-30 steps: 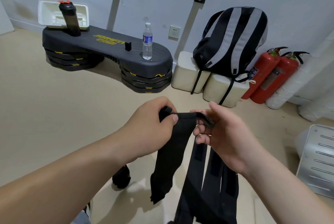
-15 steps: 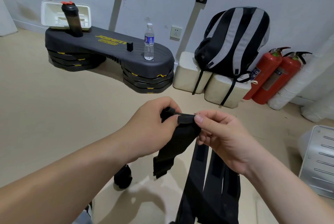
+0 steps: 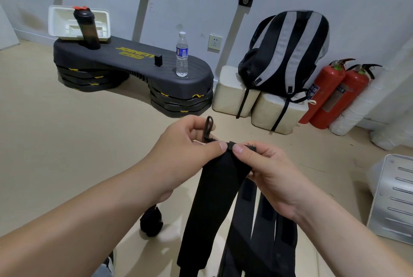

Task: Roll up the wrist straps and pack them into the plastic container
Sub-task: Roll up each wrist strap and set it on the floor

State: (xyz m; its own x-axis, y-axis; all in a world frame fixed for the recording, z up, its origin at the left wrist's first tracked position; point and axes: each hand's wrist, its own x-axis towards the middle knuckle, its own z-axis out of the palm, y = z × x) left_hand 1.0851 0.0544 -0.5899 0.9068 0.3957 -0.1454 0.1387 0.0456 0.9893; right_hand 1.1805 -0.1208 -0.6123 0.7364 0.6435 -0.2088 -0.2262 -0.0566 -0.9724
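1. While both hands pinch the top edge of one strap (image 3: 214, 198), no roll has been started. The left hand (image 3: 185, 149) grips the left corner beside the thumb loop (image 3: 209, 128). The right hand (image 3: 268, 176) pinches the right corner between thumb and forefinger.
2. Location: the strap hangs free in mid-air from that edge, above the floor. Other straps (image 3: 263, 243) hang just behind it, and their support is hidden.
3. Risks, as judged:
   - Uneven corners would skew the first turn, giving a cone-shaped roll.
   - The loop, if trapped inside, would leave a lump.
   - The dangling tail could snag on the rear straps' patches.
   - A slack roll would spring open.
4. Materials: the strap is black, flat, wide webbing, limp and matte. The loop is thin cord. The rear straps carry darker rectangular patches, probably hook-and-loop.
5. Container: it cannot be identified with certainty.
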